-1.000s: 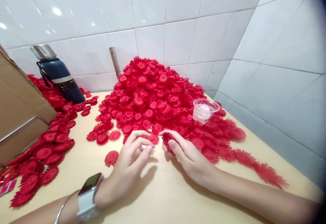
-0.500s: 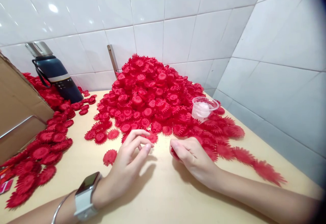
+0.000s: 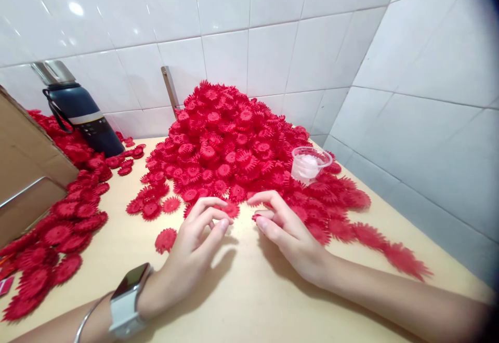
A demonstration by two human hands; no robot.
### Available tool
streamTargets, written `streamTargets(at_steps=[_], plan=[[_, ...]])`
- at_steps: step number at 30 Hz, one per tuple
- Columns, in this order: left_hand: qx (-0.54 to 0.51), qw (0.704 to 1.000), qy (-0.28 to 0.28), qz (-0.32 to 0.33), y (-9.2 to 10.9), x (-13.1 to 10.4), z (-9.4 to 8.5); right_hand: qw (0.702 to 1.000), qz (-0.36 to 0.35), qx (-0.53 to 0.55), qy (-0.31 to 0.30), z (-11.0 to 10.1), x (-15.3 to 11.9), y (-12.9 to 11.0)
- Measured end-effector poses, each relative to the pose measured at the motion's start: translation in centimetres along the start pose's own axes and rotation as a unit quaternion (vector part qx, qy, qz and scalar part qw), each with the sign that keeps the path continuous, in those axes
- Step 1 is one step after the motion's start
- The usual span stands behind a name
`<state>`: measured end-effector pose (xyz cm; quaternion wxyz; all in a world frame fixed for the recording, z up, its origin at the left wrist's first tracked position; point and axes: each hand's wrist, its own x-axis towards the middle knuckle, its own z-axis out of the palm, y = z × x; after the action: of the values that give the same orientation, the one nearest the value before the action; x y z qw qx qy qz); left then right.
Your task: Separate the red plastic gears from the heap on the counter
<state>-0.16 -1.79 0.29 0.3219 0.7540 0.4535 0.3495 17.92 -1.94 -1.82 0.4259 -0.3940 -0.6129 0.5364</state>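
Observation:
In front of me lies a big heap of red fringed flower discs (image 3: 230, 140) on a pale table. My left hand (image 3: 200, 239) hovers over the table's middle, fingers loosely bent, with nothing seen in it. A single red flower disc (image 3: 166, 240) lies just left of that hand. Between the thumb and a bent finger of my right hand (image 3: 290, 236) shows a bit of a red piece (image 3: 255, 218), most of it hidden; the index finger is raised off it. Both hands face each other, a short gap apart.
Right of the heap stands a clear plastic cup (image 3: 306, 169) with something whitish inside. A dark blue bottle (image 3: 91, 117) leans at the left behind a cardboard box (image 3: 29, 166). More red discs (image 3: 62, 234) spill beside the box. White tiled walls close the back and right.
My right hand has loosened from a fist, its index finger lifting and stretching toward the left. My left hand keeps nearly the same pose. The view has shifted slightly.

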Motion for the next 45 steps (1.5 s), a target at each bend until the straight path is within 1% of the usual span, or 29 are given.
streamTargets(at_steps=[5, 7, 13, 18, 20, 24, 26, 29, 34, 36, 39, 43, 45], plan=[[0.001, 1.0, -0.003, -0.003, -0.04, 0.01, -0.01, 0.998, 0.011, 0.014, 0.057, -0.25, 0.27, 0.49], [-0.001, 1.0, -0.001, -0.002, -0.07, 0.01, 0.01, 0.997, 0.015, 0.018, 0.067, -0.27, 0.43, 0.48], [-0.005, 1.0, -0.001, -0.007, 0.01, -0.08, 0.0, 1.0, 0.016, 0.012, 0.018, 0.08, 0.35, -0.21], [-0.004, 1.0, 0.001, -0.002, -0.03, -0.07, 0.03, 0.999, 0.022, -0.034, 0.024, -0.12, 0.25, -0.42], [0.001, 1.0, 0.0, -0.002, -0.07, -0.05, 0.05, 0.999, 0.024, -0.038, 0.017, -0.19, 0.24, -0.44], [0.001, 1.0, -0.003, 0.001, -0.06, -0.03, 0.07, 0.999, 0.034, 0.017, -0.011, 0.0, 0.33, -0.41], [0.0, 1.0, -0.003, 0.003, -0.03, -0.03, 0.08, 0.999, 0.034, 0.039, -0.014, 0.12, 0.47, -0.31], [-0.005, 1.0, -0.006, 0.002, 0.0, -0.01, 0.1, 0.999, 0.025, 0.032, -0.005, 0.14, 0.68, -0.2], [0.001, 1.0, -0.007, 0.002, -0.08, 0.03, 0.06, 0.995, 0.015, 0.095, -0.033, -0.06, 0.62, -0.43], [0.011, 1.0, -0.006, 0.0, -0.13, 0.05, 0.04, 0.995, 0.007, 0.099, -0.028, -0.13, 0.57, -0.37], [0.009, 1.0, -0.009, -0.002, -0.19, 0.08, 0.05, 0.996, 0.014, 0.082, -0.018, -0.24, 0.66, 0.01], [-0.002, 1.0, -0.009, -0.003, -0.2, 0.03, 0.11, 0.993, 0.0, 0.106, -0.045, -0.3, 0.96, 0.39], [-0.005, 1.0, -0.008, -0.006, -0.18, -0.03, 0.12, 0.994, -0.002, 0.101, -0.049, -0.25, 0.97, 0.35]])
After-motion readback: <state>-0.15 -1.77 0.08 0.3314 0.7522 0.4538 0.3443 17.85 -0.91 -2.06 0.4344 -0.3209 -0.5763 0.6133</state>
